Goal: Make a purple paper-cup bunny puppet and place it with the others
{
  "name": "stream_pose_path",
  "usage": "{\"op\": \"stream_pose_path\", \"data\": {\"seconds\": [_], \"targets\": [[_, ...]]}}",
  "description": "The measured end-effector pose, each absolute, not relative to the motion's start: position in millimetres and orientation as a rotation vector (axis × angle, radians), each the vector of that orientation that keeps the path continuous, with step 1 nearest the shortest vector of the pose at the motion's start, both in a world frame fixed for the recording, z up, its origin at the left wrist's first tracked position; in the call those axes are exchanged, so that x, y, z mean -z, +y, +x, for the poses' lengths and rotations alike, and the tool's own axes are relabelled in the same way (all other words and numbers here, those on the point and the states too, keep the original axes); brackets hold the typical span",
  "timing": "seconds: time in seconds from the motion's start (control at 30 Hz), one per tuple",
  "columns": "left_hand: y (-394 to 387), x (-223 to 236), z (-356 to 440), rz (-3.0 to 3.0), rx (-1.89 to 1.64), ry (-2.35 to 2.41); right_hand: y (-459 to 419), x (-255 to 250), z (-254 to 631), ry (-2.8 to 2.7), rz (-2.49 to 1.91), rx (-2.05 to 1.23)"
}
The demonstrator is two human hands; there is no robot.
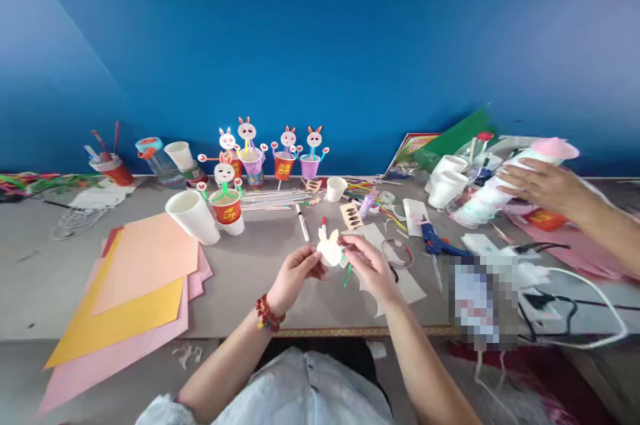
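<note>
1. Over the near part of the worktop (245,271), the left grip (301,263) pinches a white rabbit-shaped cutout (329,253) at its left edge; some fingertips are hidden behind it.
2. At the cutout's right side, the right grip (369,266) has its fingers curled close; whether they grasp it or a small pale piece there, I cannot tell.
3. Just below those fingers shows a short green strip (347,277), its upper end hard to make out.
4. Behind the cutout's ears, a red-capped marker (323,222) is largely covered.
5. On the right, a co-worker's hand (543,185) grasps a pink-ended white roll (477,213); the arm is cut off by the picture's edge.
6. Near the front edge, a pixelated patch (475,303) masks whatever lies there.
</note>
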State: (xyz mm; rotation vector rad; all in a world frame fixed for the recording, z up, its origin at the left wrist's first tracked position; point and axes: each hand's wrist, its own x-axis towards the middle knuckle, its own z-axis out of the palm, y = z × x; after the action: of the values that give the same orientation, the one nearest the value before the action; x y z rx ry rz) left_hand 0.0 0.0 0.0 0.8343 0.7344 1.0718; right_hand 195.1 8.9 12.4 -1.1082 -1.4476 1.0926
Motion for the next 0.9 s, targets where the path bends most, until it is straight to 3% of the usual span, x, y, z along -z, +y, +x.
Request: {"op": "stream_pose_path", "data": {"seconds": [0.33,0.47,0.6,0.9], "targets": [[-2,-13,14,0.850,-0.785,0.614,-1,-12,171,-1.151,-0.689,-1.719],[-1,-7,17,1.121,-0.902,0.847,8,-15,196,-1.042,-0.830,-1.445],[4,3,23,1.932,-1.060,1.341,24,-13,243,-0.899,-1.033,-1.125],[22,7,57,2.302,-0.940,1.420,16,0,268,-0.764,-1.016,-1.177]]}}
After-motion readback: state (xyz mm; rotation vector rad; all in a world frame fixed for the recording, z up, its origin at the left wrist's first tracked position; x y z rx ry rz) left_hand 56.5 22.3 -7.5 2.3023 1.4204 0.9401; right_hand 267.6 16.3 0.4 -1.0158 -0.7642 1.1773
